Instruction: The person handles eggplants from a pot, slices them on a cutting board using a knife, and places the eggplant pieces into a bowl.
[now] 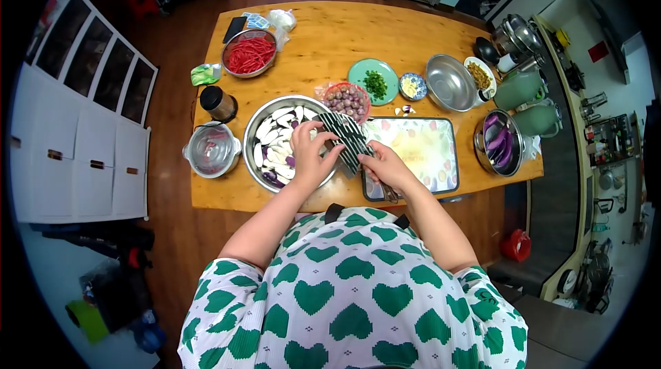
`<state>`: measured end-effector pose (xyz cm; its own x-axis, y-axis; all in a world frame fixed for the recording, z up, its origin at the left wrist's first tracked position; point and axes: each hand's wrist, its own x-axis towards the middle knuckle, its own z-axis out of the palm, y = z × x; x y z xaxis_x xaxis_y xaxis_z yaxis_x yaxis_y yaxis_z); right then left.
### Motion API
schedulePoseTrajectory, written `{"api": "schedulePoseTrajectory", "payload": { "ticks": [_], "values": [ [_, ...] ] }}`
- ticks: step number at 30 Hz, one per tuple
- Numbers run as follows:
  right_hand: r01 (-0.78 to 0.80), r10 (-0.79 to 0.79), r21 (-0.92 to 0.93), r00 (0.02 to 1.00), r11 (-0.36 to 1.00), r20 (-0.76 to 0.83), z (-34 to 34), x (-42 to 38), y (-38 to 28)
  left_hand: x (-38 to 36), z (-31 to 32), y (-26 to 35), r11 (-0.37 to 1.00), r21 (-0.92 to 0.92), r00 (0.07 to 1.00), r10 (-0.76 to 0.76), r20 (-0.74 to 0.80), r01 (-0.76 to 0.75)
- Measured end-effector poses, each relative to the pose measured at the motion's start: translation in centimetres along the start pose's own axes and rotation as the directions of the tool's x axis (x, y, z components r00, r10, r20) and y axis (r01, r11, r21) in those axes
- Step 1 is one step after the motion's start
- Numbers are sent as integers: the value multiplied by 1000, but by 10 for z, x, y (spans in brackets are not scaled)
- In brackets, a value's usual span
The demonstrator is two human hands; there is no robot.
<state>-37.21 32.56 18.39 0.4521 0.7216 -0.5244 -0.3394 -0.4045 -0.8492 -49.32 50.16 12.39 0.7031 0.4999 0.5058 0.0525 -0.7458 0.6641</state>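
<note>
My right hand (387, 166) is closed around a kitchen knife (344, 138) with a broad blade and a dark handle (390, 194). Black and white stripes cover the blade's upper face. At the blade's left edge, my left hand (313, 154) has thumb and forefinger brought together; what they pinch is too small to make out. Below that hand sits a large metal basin (249, 155) full of peeled white eggplant pieces (277, 142), some with purple skin. A patterned cutting board (412, 152) with a dark rim lies under and right of my right hand.
Around them stand a basket of shallots (346, 102), a green plate (380, 69) of chopped greens, a small garlic bowl (413, 86), a metal bowl (451, 83), a colander of red chilies (250, 54), a pot with purple eggplants (499, 142), a glass pot (212, 151) and a dark jar (217, 104).
</note>
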Motion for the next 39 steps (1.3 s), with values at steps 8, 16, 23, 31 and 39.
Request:
{"api": "schedulePoseTrajectory", "payload": {
  "ticks": [8, 16, 23, 31, 39],
  "values": [
    [71, -71, -14, 997, 997, 9, -56, -19, 9, 7, 33, 38, 997, 45, 998, 54, 12, -55],
    [81, -83, -18, 983, 997, -163, -154, -62, 24, 40, 133, 90, 986, -19, 983, 167, 82, -166],
    [4, 37, 115, 934, 993, -356, -248, -108, 75, 91, 270, 70, 994, 97, 998, -46, 49, 41],
    [41, 82, 233, 866, 972, -493, -293, -135, 117, 91, 328, 18, 873, 472, 900, -99, 424, -126],
    [105, 36, 298, 901, 949, -432, -289, -104, 118, 11, 217, 69, 850, 510, 513, -382, 768, -131]
  ]
}}
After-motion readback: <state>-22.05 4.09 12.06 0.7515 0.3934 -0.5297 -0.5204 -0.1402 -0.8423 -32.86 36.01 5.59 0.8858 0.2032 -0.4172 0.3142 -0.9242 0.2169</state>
